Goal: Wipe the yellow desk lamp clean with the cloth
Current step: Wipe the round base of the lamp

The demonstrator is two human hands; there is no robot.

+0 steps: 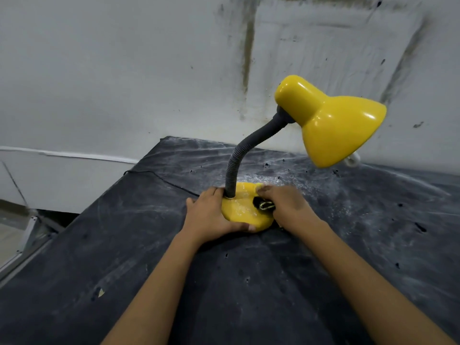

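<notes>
The yellow desk lamp (pixel 323 113) stands on a dark, scuffed surface (pixel 249 282), towards its far side and close to a stained white wall (pixel 124 70). Its round base (pixel 241 212) sits flat on the surface. A grey ribbed gooseneck (pixel 231 170) rises from the far left part of the base and bends to the right. There it carries the glossy shade (pixel 346 138), which tilts down and to the right. A bit of white bulb (pixel 353 159) shows past the shade's lower rim.

Both hands are on the base. The left hand (pixel 211 215) grips the left side of the base: its thumb lies along the near edge and its fingers wrap the far edge, just beside the foot of the gooseneck. The right hand (pixel 288 205) holds a bunched dark cloth (pixel 265 204) with yellow-green stitching and presses it against the right part of the base; the fingers are curled over the cloth and look blurred.

A thin black cord (pixel 161 179) runs across the surface from the left edge towards the base.
</notes>
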